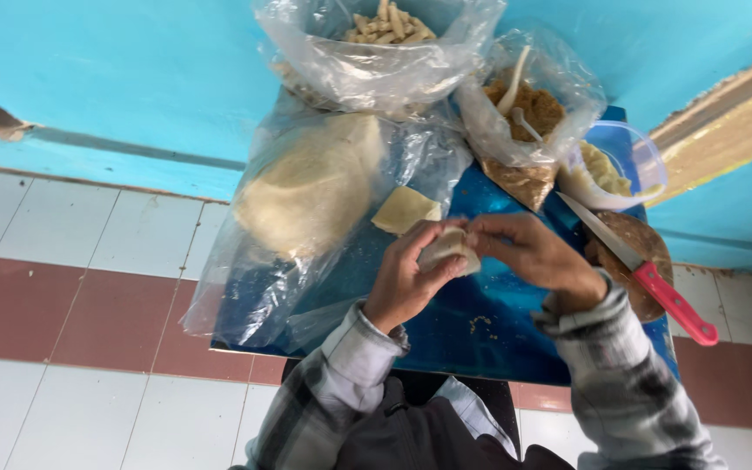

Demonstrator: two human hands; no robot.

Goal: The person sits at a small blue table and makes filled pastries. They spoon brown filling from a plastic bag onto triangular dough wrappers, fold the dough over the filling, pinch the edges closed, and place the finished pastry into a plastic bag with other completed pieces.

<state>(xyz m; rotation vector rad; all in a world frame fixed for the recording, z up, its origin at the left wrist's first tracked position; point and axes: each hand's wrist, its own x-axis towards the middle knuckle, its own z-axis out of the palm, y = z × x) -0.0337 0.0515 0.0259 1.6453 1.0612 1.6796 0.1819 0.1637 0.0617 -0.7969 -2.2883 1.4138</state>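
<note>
Tabletop (498,344) of glossy blue fills the middle of the view, pushed against a turquoise wall (132,78). Under and around it runs a floor (63,235) of white tiles crossed by a dark red band.

Both hands meet above the table's centre. The left hand (406,278) and the right hand (533,252) together pinch a small pale dough piece (451,248), fingers curled closed around it from either side, so it sits off the surface between them. Grey plaid sleeves (620,383) cover both forearms.

Just beyond the hands a flat square of dough (405,209) lies on the table. To its left a large mound of dough (311,187) rests inside a clear plastic bag (245,296) that spills over the table's left edge. At the far side stand a bag of pale finger-shaped rolls (389,26) and, beside it, a bag of brown crumbly filling (528,109) with a white spoon (515,78) stuck in it. A clear tub (628,157) with pale contents sits to the right. A knife (633,261) with a pink handle lies across a round brown board (646,252) at the right edge.

Top of the roll bag is cut off by the frame. What the tub holds is hard to tell through the plastic, and the person's fingers hide most of the held piece. A few crumbs (479,324) dot the surface near the wrists.
</note>
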